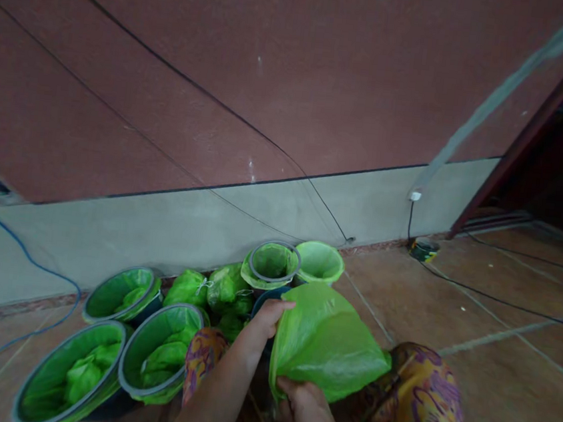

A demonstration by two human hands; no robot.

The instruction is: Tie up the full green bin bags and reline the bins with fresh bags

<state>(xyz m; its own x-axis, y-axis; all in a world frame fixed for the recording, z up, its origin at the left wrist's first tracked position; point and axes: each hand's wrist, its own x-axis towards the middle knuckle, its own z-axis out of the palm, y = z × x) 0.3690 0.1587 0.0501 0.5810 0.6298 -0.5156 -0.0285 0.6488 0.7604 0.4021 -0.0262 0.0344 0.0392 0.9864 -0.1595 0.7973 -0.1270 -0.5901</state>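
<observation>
My left hand [264, 322] grips the top edge of a green plastic bag [325, 343], fingers curled over it. My right hand [307, 412] pinches the bag's lower edge from below. The bag is held spread above my lap, over a dark-rimmed pot [265, 298] that is mostly hidden behind it. Patterned fabric [416, 406] covers my knees on both sides.
Several round pots lined with green bags stand on the tiled floor by the wall: two at the front left [73, 377] [160, 353], one behind [119, 291], two further back [273, 264] [320, 262]. Tied green bags [203, 290] lie between them. Cables run along the floor and wall; a doorway [562, 167] is at the right.
</observation>
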